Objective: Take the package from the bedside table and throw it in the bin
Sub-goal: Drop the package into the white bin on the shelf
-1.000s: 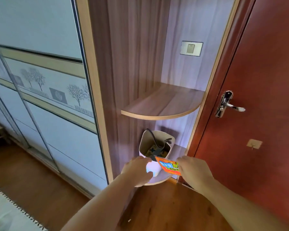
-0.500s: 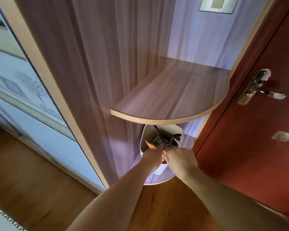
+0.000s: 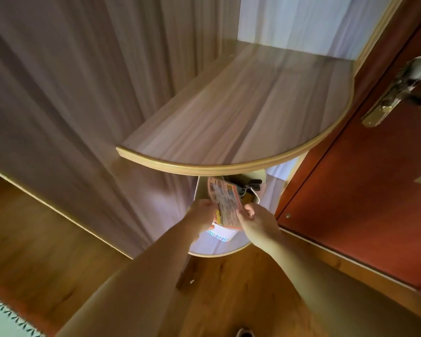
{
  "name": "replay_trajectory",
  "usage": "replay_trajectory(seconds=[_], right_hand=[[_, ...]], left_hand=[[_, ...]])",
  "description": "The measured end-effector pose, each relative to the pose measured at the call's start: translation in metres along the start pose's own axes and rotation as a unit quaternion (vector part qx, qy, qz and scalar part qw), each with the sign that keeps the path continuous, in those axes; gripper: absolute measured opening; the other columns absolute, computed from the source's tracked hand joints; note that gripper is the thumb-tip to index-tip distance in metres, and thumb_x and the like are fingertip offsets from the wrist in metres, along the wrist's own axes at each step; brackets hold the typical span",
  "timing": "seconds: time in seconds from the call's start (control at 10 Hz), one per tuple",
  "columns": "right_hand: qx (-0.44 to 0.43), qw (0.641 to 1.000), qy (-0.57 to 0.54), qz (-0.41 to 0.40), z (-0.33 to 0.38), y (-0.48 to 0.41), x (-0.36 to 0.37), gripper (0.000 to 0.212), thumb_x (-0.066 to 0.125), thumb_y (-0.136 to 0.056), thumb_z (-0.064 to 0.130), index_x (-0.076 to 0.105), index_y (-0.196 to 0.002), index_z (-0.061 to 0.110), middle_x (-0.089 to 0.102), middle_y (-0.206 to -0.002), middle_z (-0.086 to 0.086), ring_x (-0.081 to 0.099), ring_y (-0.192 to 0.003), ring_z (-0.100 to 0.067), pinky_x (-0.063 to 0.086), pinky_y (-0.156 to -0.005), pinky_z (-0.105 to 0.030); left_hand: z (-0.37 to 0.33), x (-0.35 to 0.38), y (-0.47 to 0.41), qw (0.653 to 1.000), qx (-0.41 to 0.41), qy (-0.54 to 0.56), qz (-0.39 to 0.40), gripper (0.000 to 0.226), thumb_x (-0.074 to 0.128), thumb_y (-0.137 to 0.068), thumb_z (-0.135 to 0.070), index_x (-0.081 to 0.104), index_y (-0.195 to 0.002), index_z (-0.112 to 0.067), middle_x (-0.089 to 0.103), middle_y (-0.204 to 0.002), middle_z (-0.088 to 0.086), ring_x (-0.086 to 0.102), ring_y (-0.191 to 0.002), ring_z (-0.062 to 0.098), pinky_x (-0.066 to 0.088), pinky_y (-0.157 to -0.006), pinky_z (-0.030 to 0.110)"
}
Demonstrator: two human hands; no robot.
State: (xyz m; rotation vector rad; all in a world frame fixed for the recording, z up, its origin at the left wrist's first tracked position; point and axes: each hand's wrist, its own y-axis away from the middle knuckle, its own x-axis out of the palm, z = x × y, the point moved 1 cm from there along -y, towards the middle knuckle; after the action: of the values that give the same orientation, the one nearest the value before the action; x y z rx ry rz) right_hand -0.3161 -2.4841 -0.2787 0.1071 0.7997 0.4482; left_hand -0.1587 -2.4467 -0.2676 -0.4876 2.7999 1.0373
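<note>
An orange printed package stands on edge over the mouth of the small white bin, which sits on the low rounded shelf under a larger shelf. My left hand pinches the package's left side. My right hand holds its right edge with the fingertips. Dark rubbish lies inside the bin, whose upper part is hidden by the shelf above.
The large rounded wooden shelf overhangs the bin closely. A red door with a metal handle stands at the right. A wood-grain cabinet panel fills the left. Wooden floor lies below.
The view has come closer and lower toward the bin. The package has turned from flat in front of the bin to upright at its mouth, now held by both hands.
</note>
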Motion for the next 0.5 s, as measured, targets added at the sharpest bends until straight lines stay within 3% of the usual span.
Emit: replay_trajectory(seconds=[0.1, 0.2, 0.3, 0.4, 0.5], right_hand=[[0.178, 0.960, -0.197, 0.082, -0.008, -0.011, 0.007, 0.031, 0.054, -0.090, 0.039, 0.053, -0.106, 0.013, 0.063, -0.108, -0.009, 0.060, -0.092, -0.019, 0.053, -0.057, -0.021], [0.234, 0.912, -0.316, 0.113, -0.010, -0.015, 0.010, 0.025, 0.062, -0.087, 0.021, 0.056, -0.110, 0.013, 0.063, -0.114, -0.015, 0.061, -0.104, -0.029, 0.060, -0.070, -0.034], [0.255, 0.877, -0.399, 0.081, -0.007, -0.020, 0.016, 0.029, 0.056, -0.086, 0.002, 0.055, -0.115, 0.002, 0.057, -0.124, -0.024, 0.058, -0.109, -0.036, 0.057, -0.067, -0.031], [0.280, 0.850, -0.439, 0.084, -0.004, -0.026, 0.022, 0.035, 0.052, -0.087, -0.002, 0.049, -0.121, -0.004, 0.052, -0.129, -0.026, 0.056, -0.113, -0.035, 0.055, -0.068, -0.028], [0.287, 0.834, -0.463, 0.089, -0.005, -0.032, 0.029, 0.035, 0.049, -0.088, -0.004, 0.046, -0.123, -0.006, 0.053, -0.127, -0.024, 0.060, -0.099, -0.030, 0.054, -0.069, -0.028]], left_hand=[[0.004, -0.005, -0.005, 1.000, 0.016, -0.006, 0.013, 0.018, 0.047, -0.093, -0.020, 0.062, -0.099, -0.013, 0.064, -0.110, 0.015, 0.061, -0.103, 0.034, 0.057, -0.078, 0.042], [0.007, -0.011, -0.007, 1.000, 0.017, -0.004, 0.025, 0.021, 0.044, -0.094, -0.020, 0.062, -0.102, -0.015, 0.066, -0.110, 0.013, 0.063, -0.101, 0.030, 0.057, -0.078, 0.042], [0.010, -0.017, -0.014, 1.000, 0.007, 0.002, 0.013, 0.024, 0.043, -0.094, -0.020, 0.062, -0.107, -0.014, 0.066, -0.116, 0.013, 0.063, -0.099, 0.027, 0.051, -0.061, 0.027], [0.014, -0.021, -0.023, 0.999, 0.003, -0.032, -0.031, 0.027, 0.044, -0.094, -0.019, 0.060, -0.111, -0.006, 0.061, -0.119, 0.018, 0.061, -0.099, 0.028, 0.055, -0.071, 0.036], [0.019, -0.025, -0.029, 0.991, 0.027, -0.099, -0.084, 0.025, 0.041, -0.093, -0.029, 0.061, -0.087, -0.015, 0.066, -0.104, 0.016, 0.061, -0.091, 0.026, 0.057, -0.074, 0.039]])
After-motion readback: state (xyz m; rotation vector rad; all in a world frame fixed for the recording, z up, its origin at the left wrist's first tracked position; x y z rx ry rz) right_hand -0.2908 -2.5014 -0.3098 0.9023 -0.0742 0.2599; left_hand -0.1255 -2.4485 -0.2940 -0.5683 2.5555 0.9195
